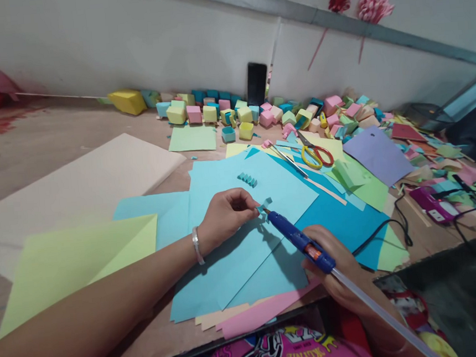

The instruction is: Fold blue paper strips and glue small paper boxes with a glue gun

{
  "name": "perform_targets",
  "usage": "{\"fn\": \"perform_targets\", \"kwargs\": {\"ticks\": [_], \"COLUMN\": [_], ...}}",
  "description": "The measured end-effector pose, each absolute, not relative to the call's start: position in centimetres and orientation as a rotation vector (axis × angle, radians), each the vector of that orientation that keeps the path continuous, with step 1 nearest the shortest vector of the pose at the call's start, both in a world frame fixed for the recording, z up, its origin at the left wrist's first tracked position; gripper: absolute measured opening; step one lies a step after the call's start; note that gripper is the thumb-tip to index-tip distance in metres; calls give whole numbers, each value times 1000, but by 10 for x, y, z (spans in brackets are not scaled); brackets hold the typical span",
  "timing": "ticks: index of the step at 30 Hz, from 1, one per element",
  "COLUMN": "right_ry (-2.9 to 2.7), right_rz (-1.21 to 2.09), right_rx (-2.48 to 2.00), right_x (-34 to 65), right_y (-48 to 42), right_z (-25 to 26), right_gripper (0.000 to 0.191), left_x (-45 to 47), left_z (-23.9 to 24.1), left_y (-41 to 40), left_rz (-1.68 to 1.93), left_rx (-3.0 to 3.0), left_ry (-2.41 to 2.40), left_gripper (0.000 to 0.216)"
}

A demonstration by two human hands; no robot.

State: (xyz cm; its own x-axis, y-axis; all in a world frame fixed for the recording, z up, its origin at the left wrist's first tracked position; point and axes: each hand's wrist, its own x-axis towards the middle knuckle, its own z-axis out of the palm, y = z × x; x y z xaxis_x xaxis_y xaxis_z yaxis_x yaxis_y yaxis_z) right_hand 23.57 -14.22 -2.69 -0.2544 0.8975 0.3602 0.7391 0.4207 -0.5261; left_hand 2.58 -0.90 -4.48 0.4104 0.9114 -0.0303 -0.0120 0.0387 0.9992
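Observation:
Between thumb and fingertips, my left hand (232,212) pinches a small folded teal paper strip (267,202) above the light-blue paper sheets (244,244). My right hand (339,264) is wrapped round a blue glue gun (295,234) with a long clear glue stick (383,310) out of its back end. The gun's nozzle is at the strip; whether they touch I cannot tell. A zigzag-folded teal paper strip (247,179) lies on the sheet just beyond my left hand.
Scissors (316,155) and tweezers (290,160) lie beyond the sheets. Along the wall stand many small paper boxes (194,114) and a phone (257,83). A purple power box (434,206) with black cables sits at right. Large cream (72,187) and yellow-green paper (78,259) lie left.

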Motion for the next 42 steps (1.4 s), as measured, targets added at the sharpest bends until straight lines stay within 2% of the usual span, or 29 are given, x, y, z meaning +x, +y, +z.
{"fn": "perform_targets", "kwargs": {"ticks": [25, 42], "right_ry": [-2029, -2018], "right_rz": [348, 361], "right_rx": [-1495, -1501], "right_x": [237, 236], "right_y": [-146, -147], "right_z": [-30, -32], "right_gripper": [3, 4], "left_x": [25, 28], "left_z": [-45, -47], "left_y": [-9, -10], "left_rz": [858, 884], "left_rx": [1345, 1415], "left_ry": [901, 886], "left_gripper": [10, 9]}}
